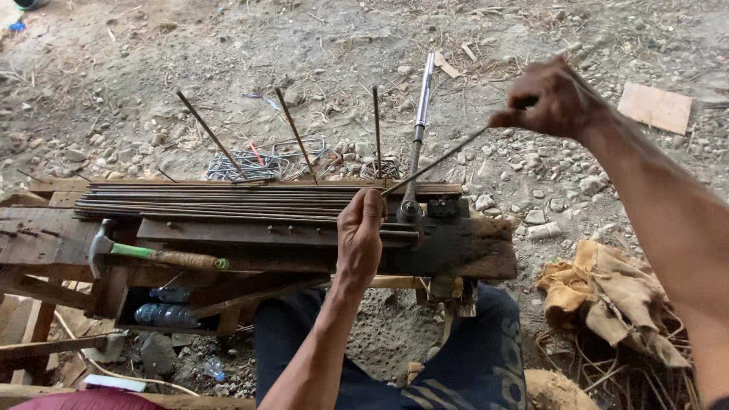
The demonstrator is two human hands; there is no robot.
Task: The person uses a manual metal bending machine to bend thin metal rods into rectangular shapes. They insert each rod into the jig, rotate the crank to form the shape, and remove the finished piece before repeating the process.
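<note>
Left hand: the left hand [360,231] presses down on the steel rod [437,162] where it meets the wooden bench [463,250], fingers curled over it; the fingertips themselves are turned away from the camera, so how tightly they close cannot be told.
Right hand: the right hand [548,97] is clenched round the rod's far end, raised above the ground to the right of the bench.
Steel rod: it runs slanting from the bench up to the right hand; its lower end is hidden under the left hand.
Bending tool: a metal block [443,207] and a long lever [418,125] sit at the bench's right end; how the rod sits in them is hard to make out.
Rod stock: a bundle of straight rods [220,201] lies along the bench, left of the left hand, with three bent ends sticking up behind.
Hammer: a hammer [144,254] with a green-wrapped handle lies on the bench's near left; its head is partly in shadow.
Under the bench: plastic bottles [163,311] lie half hidden in a wooden box.
Right edge: crumpled tan cloth [607,300] lies on the ground, partly covered by the right forearm.
Ground: wire loops [250,163] lie behind the bench, blurred among stones.
</note>
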